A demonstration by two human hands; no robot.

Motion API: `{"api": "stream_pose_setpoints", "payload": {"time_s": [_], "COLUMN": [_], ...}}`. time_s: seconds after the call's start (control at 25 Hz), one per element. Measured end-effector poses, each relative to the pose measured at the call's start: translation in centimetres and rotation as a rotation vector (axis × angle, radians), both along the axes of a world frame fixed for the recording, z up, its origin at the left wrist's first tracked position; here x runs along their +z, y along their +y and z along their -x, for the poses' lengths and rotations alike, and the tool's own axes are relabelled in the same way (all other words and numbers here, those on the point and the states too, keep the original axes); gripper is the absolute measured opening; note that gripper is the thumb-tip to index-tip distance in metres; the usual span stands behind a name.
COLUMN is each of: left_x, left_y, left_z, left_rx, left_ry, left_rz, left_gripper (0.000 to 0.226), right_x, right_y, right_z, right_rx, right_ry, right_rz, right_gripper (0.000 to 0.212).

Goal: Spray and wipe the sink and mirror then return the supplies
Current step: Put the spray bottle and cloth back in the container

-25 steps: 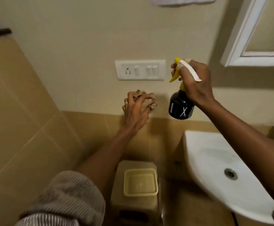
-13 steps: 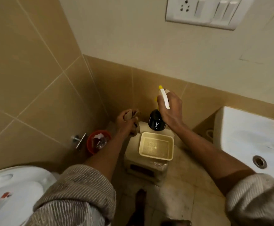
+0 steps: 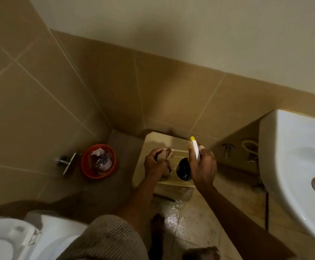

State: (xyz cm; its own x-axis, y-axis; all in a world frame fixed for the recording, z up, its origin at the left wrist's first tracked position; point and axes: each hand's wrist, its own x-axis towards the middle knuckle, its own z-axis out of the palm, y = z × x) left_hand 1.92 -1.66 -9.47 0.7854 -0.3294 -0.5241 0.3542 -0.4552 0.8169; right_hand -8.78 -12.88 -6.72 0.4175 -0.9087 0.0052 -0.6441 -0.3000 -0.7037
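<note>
We judge the task to be in its last stage, return of the supplies; whether the sink [image 3: 291, 158] was wiped we cannot confirm, and the mirror is out of view. Left of the sink, on the floor, stands a beige stool [image 3: 147, 147] carrying a shallow tray [image 3: 173, 182]. Both supplies are over that tray, not yet released.

The right hand [image 3: 202, 166] is curled round the neck of the spray bottle [image 3: 184, 168]. Its long axis runs near vertical, dark base down at the tray and tilted slightly away from the sink, yellow nozzle pointing toward the far wall.

The left hand [image 3: 155, 163], on the tray side farther from the sink, is clenched on a bunched cloth [image 3: 167, 156]. Remaining: set both down and let go.
</note>
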Motion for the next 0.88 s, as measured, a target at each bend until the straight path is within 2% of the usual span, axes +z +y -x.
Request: {"api": "stream_pose_setpoints", "payload": {"time_s": [0.12, 0.28, 0.4, 0.52, 0.6, 0.72, 0.88], "left_x": [-3.1, -6.9, -8.0, -8.9, -9.3, -9.2, -7.8], "left_y": [-1.3, -3.0, -4.0, -4.4, -4.3, -4.0, -3.7], "left_z": [0.7, 1.5, 2.2, 2.6, 2.6, 2.4, 1.6], "left_rx": [-0.072, -0.120, -0.114, -0.213, -0.259, -0.276, -0.443], "left_ry": [-0.059, -0.135, -0.188, -0.289, -0.261, -0.277, -0.307], "left_rz": [-0.035, -0.069, -0.090, -0.122, -0.159, -0.187, -0.223], "left_gripper": [0.047, 0.052, 0.053, 0.058, 0.061, 0.047, 0.044], "right_x": [-3.3, -6.2, -8.0, -9.4, -9.8, -9.9, -8.0], "right_y": [-0.5, -0.9, -1.2, -1.4, -1.4, -1.5, -1.6], "right_z": [1.0, 1.4, 1.8, 2.0, 1.7, 1.1, -0.1], "right_rx": [0.003, -0.003, -0.026, 0.006, 0.010, 0.008, 0.011], "right_ry": [-0.035, -0.034, 0.013, 0.081, 0.094, 0.124, 0.293], "right_rz": [-0.022, -0.063, -0.106, -0.111, -0.135, -0.151, -0.181], "right_gripper": [0.028, 0.033, 0.032, 0.024, 0.026, 0.027, 0.041]}}
